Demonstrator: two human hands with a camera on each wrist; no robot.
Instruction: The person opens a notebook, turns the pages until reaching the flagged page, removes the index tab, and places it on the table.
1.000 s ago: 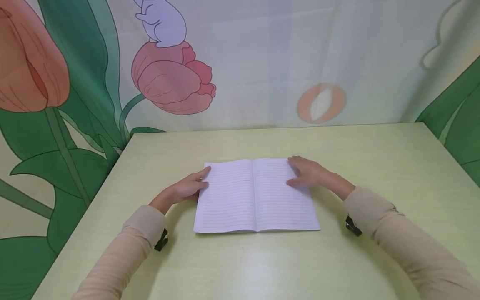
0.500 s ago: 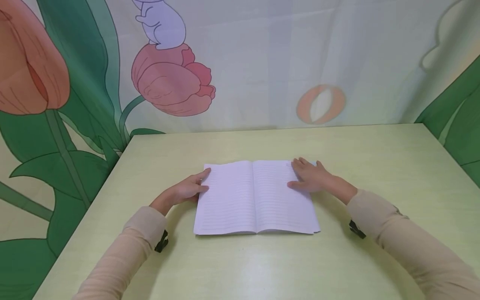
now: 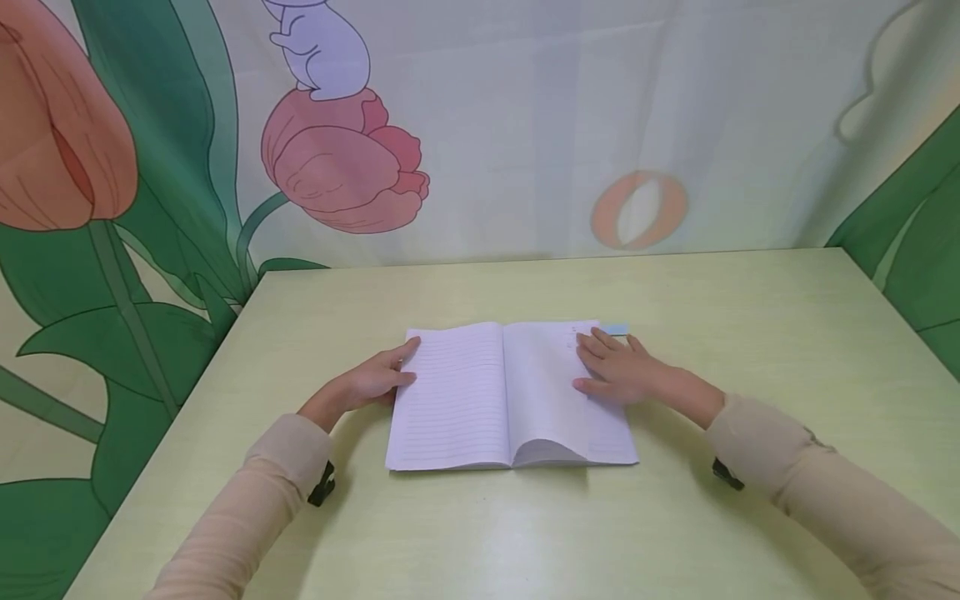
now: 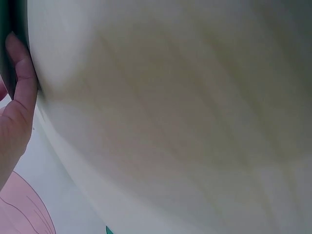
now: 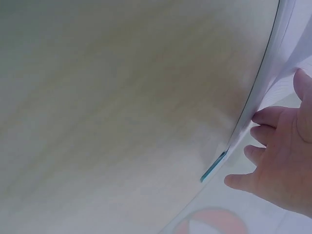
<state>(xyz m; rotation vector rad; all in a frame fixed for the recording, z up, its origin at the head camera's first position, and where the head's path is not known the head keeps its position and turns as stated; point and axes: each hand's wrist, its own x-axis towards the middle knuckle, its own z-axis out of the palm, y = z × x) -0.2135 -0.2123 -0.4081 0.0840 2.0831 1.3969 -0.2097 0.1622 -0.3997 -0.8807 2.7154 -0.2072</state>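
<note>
An open notebook (image 3: 450, 400) with lined white pages lies on the table in the head view. My left hand (image 3: 372, 377) grips its left edge, thumb on top and the other fingers at or under the edge. My right hand (image 3: 618, 371) lies with straight, spread fingers on the upper right page. Under it, one page (image 3: 543, 392) has slid toward the middle and bulges up at its lower edge. A light blue tab (image 3: 615, 330) sticks out at the notebook's top right. In the right wrist view my fingertips touch the page's edge and the tab (image 5: 213, 166) shows nearby.
The pale yellow-green table (image 3: 487, 533) reaches out around the notebook on all sides. Behind it hangs a curtain (image 3: 510, 150) printed with tulips and a white animal. A dark strap piece (image 3: 322, 485) shows at the left wrist.
My right hand has flattened on the right page and moved slightly toward me. The page has shifted left and buckled up at the bottom. The blue tab has come into sight. The left hand stays put.
</note>
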